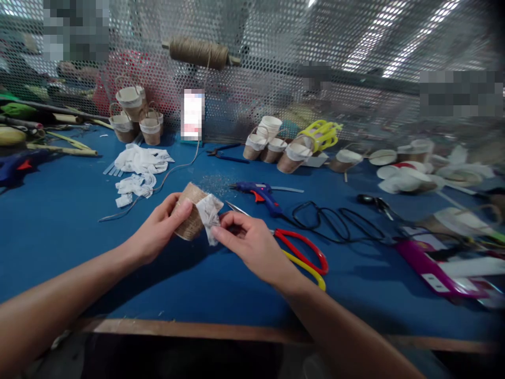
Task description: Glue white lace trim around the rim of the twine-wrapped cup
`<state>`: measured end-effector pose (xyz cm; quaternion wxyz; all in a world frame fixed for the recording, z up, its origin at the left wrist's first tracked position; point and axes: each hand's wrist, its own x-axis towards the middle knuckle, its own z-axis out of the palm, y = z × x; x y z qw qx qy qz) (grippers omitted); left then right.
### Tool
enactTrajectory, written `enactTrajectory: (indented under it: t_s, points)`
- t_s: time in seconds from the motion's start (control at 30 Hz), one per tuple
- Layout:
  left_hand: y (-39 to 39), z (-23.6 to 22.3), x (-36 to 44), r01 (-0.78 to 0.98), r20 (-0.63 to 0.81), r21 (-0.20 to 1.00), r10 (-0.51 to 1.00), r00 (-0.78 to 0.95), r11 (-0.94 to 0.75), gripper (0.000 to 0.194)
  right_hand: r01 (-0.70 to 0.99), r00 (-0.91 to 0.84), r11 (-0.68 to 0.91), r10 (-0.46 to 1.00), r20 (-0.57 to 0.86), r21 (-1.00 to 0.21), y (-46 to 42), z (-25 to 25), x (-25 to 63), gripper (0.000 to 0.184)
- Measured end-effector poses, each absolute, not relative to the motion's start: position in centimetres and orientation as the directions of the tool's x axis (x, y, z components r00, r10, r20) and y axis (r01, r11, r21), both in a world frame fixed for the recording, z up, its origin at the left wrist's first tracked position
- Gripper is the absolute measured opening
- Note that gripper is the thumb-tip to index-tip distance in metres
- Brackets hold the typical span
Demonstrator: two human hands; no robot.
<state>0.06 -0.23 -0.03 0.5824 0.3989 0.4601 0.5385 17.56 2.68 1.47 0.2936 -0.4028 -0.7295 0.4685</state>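
Note:
My left hand [168, 223] is closed round a small burlap-covered cup [189, 221], which is tilted on its side above the blue table. A white lace strip [209, 213] lies across the cup near its rim. With thumb and fingers my right hand [244, 237] pinches the loose end of that strip. Scissors [302, 250] with one red and one yellow handle lie partly under my right hand and wrist. Just beyond the hands rests a blue hot glue gun [260, 195] with a glue stick in its back.
White lace strips [140, 160] are heaped at the left. Finished-looking small buckets [136, 113] stand at the back left, others [272, 145] at the back centre. A twine spool [199, 52] hangs on the mesh; a phone [192, 116] leans below. A purple power strip [430, 268] and black cord lie right.

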Motion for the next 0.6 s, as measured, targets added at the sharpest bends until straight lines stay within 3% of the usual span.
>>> enactTrajectory:
  t_s: [0.13,0.6]
  points:
    - [0.13,-0.02,-0.34,-0.285,-0.107,0.954,0.994,-0.032,0.093,0.04,0.267,-0.512,0.181,0.859,0.02,-0.947,2.6,1.89,17.63,0.019]
    - [0.31,0.36,-0.83,-0.314,-0.148,0.938,0.989,0.009,0.143,0.041,0.366,-0.479,0.193,0.878,-0.007,-0.91,3.06,2.3,17.71,0.017]
